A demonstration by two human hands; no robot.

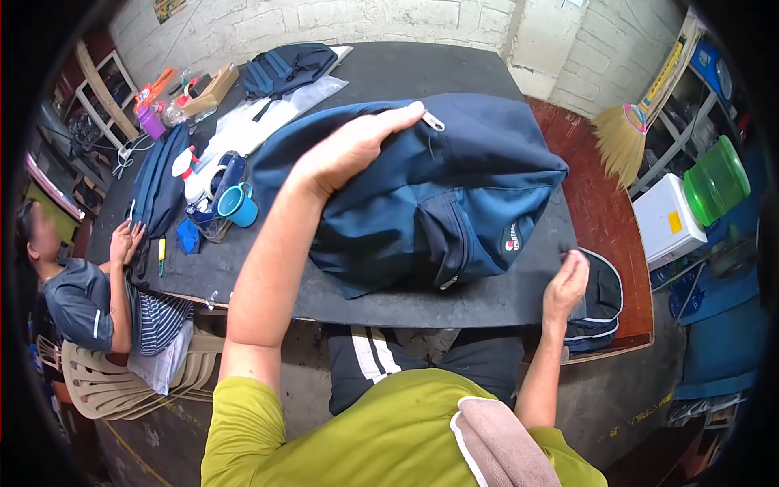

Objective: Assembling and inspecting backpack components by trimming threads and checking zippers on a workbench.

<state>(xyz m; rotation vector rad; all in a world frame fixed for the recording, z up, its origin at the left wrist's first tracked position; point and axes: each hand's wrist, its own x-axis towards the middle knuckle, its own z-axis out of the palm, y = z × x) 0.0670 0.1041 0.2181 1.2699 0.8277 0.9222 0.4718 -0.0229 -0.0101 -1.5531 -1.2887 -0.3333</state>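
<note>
1. I see a blue cup (pixel 238 213) near a white spray bottle (pixel 192 183).
2. I log a straw broom (pixel 623 140) at right.
3. I note a green jug (pixel 716 183) beside a white box (pixel 654 215).

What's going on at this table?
The person's left hand is on top of a navy backpack on the black table, thumb beside its zipper pull. The right hand is off it, near a white-piped bag; whether it holds anything is unclear. At left, a co-worker's hands are at dark blue fabric.
</note>
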